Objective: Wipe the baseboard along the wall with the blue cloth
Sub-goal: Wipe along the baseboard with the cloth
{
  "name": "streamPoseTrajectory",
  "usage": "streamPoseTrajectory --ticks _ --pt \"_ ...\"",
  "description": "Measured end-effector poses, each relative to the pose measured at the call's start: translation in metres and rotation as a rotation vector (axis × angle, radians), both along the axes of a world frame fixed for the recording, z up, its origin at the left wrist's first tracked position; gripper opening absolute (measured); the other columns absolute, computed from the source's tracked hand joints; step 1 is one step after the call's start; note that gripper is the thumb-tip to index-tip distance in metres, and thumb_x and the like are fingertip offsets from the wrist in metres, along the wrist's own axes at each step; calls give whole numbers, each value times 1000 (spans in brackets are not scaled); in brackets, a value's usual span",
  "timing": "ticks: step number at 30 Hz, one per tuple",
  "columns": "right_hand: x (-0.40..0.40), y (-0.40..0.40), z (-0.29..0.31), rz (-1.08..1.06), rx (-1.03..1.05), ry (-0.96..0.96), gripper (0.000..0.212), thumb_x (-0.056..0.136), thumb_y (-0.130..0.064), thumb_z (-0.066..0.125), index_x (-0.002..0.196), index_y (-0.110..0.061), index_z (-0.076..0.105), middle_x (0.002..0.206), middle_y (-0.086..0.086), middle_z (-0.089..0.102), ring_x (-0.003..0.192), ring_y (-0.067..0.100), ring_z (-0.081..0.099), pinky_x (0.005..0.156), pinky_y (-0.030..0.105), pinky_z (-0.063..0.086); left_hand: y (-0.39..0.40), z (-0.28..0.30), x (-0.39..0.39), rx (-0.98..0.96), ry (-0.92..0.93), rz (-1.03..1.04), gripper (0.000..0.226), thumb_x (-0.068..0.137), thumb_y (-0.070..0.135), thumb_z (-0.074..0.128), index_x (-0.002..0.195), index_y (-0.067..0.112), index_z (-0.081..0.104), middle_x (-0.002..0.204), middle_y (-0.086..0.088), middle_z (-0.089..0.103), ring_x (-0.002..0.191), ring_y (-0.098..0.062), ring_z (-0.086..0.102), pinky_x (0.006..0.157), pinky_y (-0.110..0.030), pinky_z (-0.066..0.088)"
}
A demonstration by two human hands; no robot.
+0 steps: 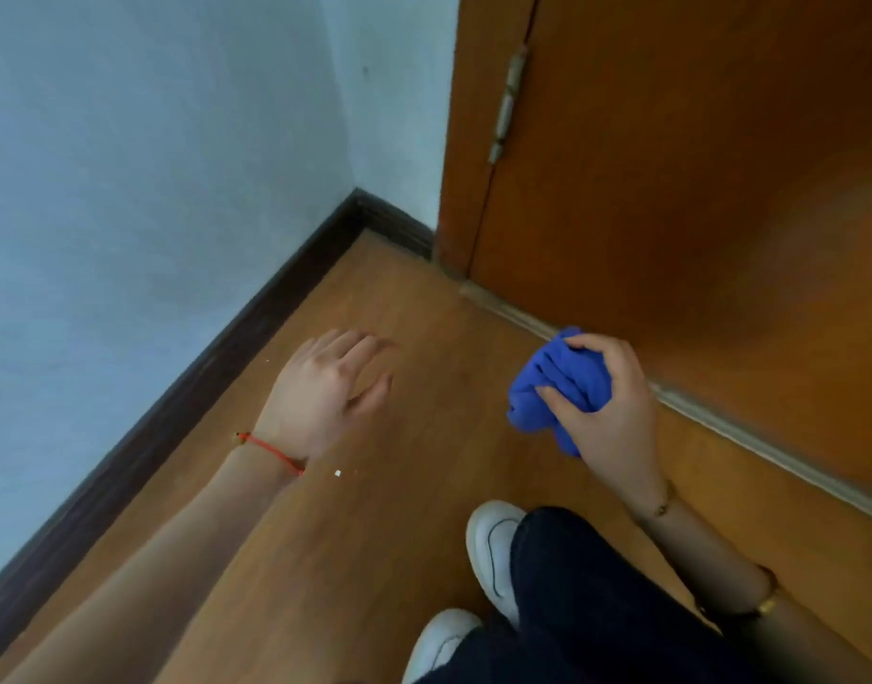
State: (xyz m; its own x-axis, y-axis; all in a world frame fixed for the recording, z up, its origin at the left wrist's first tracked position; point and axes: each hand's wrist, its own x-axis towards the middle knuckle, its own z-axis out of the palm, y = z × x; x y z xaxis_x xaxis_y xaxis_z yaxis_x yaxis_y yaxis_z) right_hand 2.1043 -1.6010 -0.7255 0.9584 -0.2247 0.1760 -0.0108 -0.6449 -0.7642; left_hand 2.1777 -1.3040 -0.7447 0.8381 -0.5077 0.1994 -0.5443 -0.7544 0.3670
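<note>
- Right hand (606,412) clenched round the blue cloth (554,387) — bunched into a wad, thumb and fingers wrapped over it, part of the cloth sticking out left and below the palm. Probably wadded so it gives a firm pad for rubbing.
- Cloth is up in the hand above the wooden floor (399,486), near the bottom edge of the orange door (695,190); not touching the baseboard (216,357) — well apart from it.
- Left hand (325,387) released, fingers loosely spread, palm down, holding nothing. Sits between the cloth and the baseboard, over the floor; can't tell if it rests on the floor or hovers. Likely going down as a brace while crouching.
- Baseboard is dark, runs along the foot of the pale blue wall (127,190) to the corner, then a short stretch continues to the door frame.
- Person is crouched low — dark trouser leg (596,599) and white shoes (495,550) at the bottom, angled toward the corner, which puts the baseboard within arm's reach.
- Small white speck (338,472) on the floor by the left wrist; red string bracelet (271,449) on that wrist.
- Judgement: wiping not begun; cloth needs carrying across to the dark strip first.
</note>
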Motion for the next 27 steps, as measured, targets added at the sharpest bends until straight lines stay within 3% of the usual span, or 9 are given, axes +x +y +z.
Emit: streamPoseTrajectory --ticks 6,13,15,19,22,24,27 --pt "-90 -89 48 -299 -55 29 48 81 -15 81 119 -28 54 115 -30 48 108 -19 46 89 -2 34 -109 47 11 -45 -83 -269 34 100 35 47 111 9 66 101 -12 68 89 -27 67 78 -39 56" --pt "-188 -152 67 -667 -113 -30 49 77 -8 83 118 -17 58 115 -2 59 103 -5 53 89 0 36 -232 69 -9 -122 4 -629 43 100 40 45 123 13 67 115 -6 71 106 -23 67 88 -45 60" --pt "-209 -162 62 -739 -97 -43 49 77 -7 84 118 -16 59 115 0 60 104 2 55 90 1 37 -260 70 -19 -127 14 -680 43 100 41 44 124 14 67 115 -5 71 108 -23 67 89 -46 59" --pt "-250 -179 45 -862 -82 -25 49 76 -8 84 118 -16 59 112 -3 58 103 -7 53 88 2 38 -312 70 -44 -134 4 -803 32 98 30 55 119 12 70 111 -5 72 105 -23 69 89 -42 60" --pt "-276 -197 27 -917 -50 -22 51 75 -7 84 118 -17 58 112 -2 59 104 -4 54 87 3 39 -350 62 -61 -133 -17 -895 24 100 25 59 117 12 71 109 -3 72 103 -20 67 88 -35 56" --pt "-294 -210 16 -959 -14 -33 51 75 -8 84 117 -19 58 113 -3 60 105 1 56 88 6 42 -377 56 -74 -112 -31 -953 24 100 26 58 116 14 71 108 0 71 101 -18 66 86 -31 55" --pt "-322 -233 0 -1025 31 -47 50 76 -10 84 117 -20 58 114 -6 60 107 6 59 91 23 49 -419 49 -97 -74 -40 -1016 30 100 32 53 115 14 72 107 0 72 100 -18 68 83 -33 58"
